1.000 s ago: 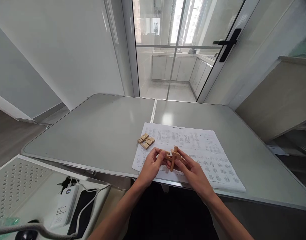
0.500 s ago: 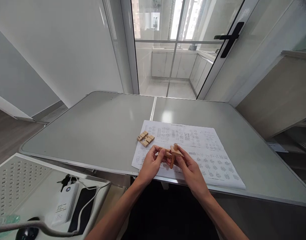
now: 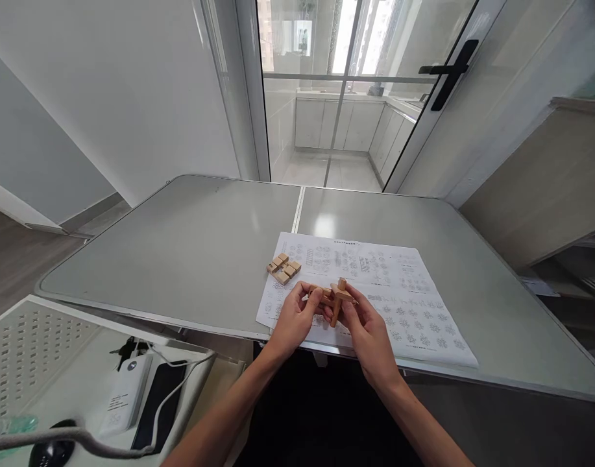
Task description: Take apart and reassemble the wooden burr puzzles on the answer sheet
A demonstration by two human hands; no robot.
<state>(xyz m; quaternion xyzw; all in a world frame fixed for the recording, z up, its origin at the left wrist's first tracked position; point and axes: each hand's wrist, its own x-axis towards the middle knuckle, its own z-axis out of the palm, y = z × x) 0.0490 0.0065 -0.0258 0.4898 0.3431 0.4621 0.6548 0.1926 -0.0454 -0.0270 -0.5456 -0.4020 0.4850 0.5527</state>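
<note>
The crossed wooden puzzle pieces [image 3: 337,310] are located between the fingertips of the two hands, above the near part of a printed sheet [image 3: 404,285]. One piece stands nearly upright in the middle, with its upper end rising over a wider flat piece, and other bars extend sideways toward the left fingers. The left hand [image 3: 295,319] has its thumb and fingers closed around the sideways bars, with only a small opening, which the wood fills. The right hand [image 3: 372,334] grasps the crossed part from the other side, its thumb near and its index finger behind; how the remaining fingers touch the wood, I cannot tell, because they are hidden. Beyond the left hand, and apart from it, a group of light wooden blocks [image 3: 290,271] lies close together at the left edge of the sheet. The sheet, which carries rows of small diagrams, rests on a grey table [image 3: 194,246]. At the lower left, a white perforated tray [image 3: 27,344] contains a black phone [image 3: 161,402], a white power bank [image 3: 126,395] and a grey cable [image 3: 83,443]
</note>
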